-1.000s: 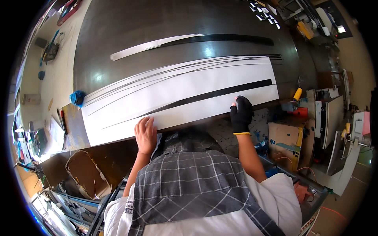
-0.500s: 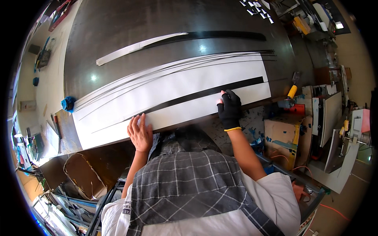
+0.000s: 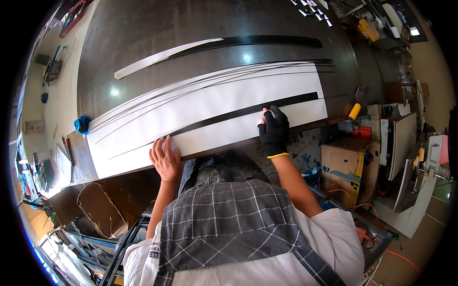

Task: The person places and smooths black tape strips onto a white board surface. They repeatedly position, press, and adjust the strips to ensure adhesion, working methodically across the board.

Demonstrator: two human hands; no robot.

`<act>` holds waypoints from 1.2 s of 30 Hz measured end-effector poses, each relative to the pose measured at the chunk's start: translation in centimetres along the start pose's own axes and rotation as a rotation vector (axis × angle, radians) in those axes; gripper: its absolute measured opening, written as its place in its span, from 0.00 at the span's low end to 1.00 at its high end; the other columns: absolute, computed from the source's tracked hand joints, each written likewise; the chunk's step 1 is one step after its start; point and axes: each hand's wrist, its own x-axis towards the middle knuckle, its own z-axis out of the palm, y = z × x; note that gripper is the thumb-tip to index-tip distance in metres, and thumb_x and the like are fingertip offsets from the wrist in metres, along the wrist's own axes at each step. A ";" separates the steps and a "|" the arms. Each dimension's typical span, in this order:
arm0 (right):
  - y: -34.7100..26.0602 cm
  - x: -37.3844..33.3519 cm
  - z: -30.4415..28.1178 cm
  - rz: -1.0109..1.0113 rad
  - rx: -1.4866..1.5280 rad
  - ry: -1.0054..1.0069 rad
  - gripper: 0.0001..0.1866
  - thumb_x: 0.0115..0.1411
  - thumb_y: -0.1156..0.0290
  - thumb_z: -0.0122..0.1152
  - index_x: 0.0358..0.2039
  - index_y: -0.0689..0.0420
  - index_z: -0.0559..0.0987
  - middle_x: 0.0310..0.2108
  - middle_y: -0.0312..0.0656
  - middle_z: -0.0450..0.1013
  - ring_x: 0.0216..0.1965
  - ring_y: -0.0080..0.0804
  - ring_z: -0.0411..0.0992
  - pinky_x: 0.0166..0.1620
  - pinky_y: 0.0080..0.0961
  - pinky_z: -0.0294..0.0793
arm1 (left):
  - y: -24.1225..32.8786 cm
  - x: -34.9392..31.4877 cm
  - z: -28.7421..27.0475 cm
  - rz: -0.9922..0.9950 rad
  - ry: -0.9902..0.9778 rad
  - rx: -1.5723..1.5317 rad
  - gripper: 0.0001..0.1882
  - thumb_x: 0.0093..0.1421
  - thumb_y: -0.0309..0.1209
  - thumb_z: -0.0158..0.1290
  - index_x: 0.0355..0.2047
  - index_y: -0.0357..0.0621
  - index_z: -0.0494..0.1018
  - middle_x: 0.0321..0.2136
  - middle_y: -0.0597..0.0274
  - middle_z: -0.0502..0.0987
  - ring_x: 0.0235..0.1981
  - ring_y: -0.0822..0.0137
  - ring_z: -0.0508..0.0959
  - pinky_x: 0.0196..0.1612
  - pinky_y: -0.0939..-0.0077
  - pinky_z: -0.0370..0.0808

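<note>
A long black strip [image 3: 248, 112] lies slantwise across a white sheet [image 3: 214, 94] on the dark table. My bare left hand [image 3: 165, 159] rests at the strip's left end, fingers stretched out over the sheet's near edge. In a black glove with yellow cuff, my right hand [image 3: 275, 126] is at the strip's lower edge, right of its middle. Its fingers are curled together, the bare thumb and fingertip showing. Whether they pinch anything is hidden. Several thin dark rods [image 3: 205, 77] lie along the sheet's far side. A thin line runs out past both ends of the strip.
Farther back on the table [image 3: 191, 21] lies another black strip [image 3: 272, 41] with a pale strip [image 3: 157, 59] against it. A blue round object [image 3: 82, 125] sits at the sheet's left corner, a yellow-handled tool [image 3: 354, 111] at right. Small white pieces [image 3: 312, 9] are scattered at the far right.
Both hands have slid slightly to the left, my left hand a little along the strip's end and my right hand along its lower edge.
</note>
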 end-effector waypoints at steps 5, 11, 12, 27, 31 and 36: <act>-0.2 0.2 -0.3 -0.004 0.007 -0.006 0.18 0.53 0.67 0.62 0.46 0.55 0.77 0.50 0.47 0.70 0.49 0.49 0.69 0.51 0.44 0.69 | 0.0 -0.1 0.2 -0.022 -0.026 0.021 0.27 0.61 0.37 0.51 0.61 0.52 0.66 0.57 0.58 0.66 0.64 0.54 0.61 0.67 0.48 0.49; 0.0 0.7 -0.5 -0.042 0.032 -0.034 0.17 0.53 0.68 0.62 0.44 0.57 0.76 0.49 0.46 0.70 0.48 0.49 0.69 0.50 0.43 0.69 | -0.1 -0.2 0.4 -0.022 -0.020 0.027 0.27 0.61 0.37 0.51 0.62 0.52 0.66 0.57 0.58 0.66 0.64 0.54 0.61 0.67 0.48 0.50; 0.0 0.7 -0.5 -0.050 0.026 -0.027 0.18 0.53 0.68 0.62 0.44 0.57 0.76 0.49 0.46 0.70 0.48 0.48 0.69 0.50 0.43 0.69 | 0.0 -0.2 0.3 -0.023 -0.021 0.026 0.27 0.61 0.37 0.51 0.62 0.52 0.66 0.57 0.58 0.66 0.64 0.54 0.62 0.67 0.48 0.50; 7.5 2.3 -1.6 -0.025 0.110 -0.003 0.16 0.53 0.73 0.62 0.43 0.58 0.74 0.43 0.47 0.72 0.47 0.48 0.70 0.53 0.40 0.69 | 0.0 -0.2 0.2 0.007 -0.031 0.053 0.28 0.62 0.37 0.50 0.63 0.50 0.64 0.58 0.56 0.65 0.64 0.53 0.61 0.67 0.47 0.51; 4.5 1.6 -1.1 0.045 0.327 -0.090 0.19 0.51 0.72 0.65 0.44 0.55 0.74 0.44 0.48 0.72 0.50 0.50 0.69 0.54 0.39 0.67 | -0.1 -0.2 0.5 0.009 -0.046 0.063 0.28 0.62 0.37 0.49 0.63 0.49 0.64 0.58 0.55 0.64 0.65 0.52 0.60 0.67 0.47 0.50; 4.4 2.2 -1.3 -0.150 0.357 -0.133 0.18 0.52 0.73 0.62 0.45 0.56 0.75 0.44 0.46 0.72 0.48 0.48 0.71 0.53 0.40 0.70 | -0.3 -0.2 0.4 0.035 -0.040 0.100 0.27 0.63 0.37 0.47 0.63 0.46 0.64 0.58 0.52 0.64 0.65 0.50 0.60 0.67 0.48 0.51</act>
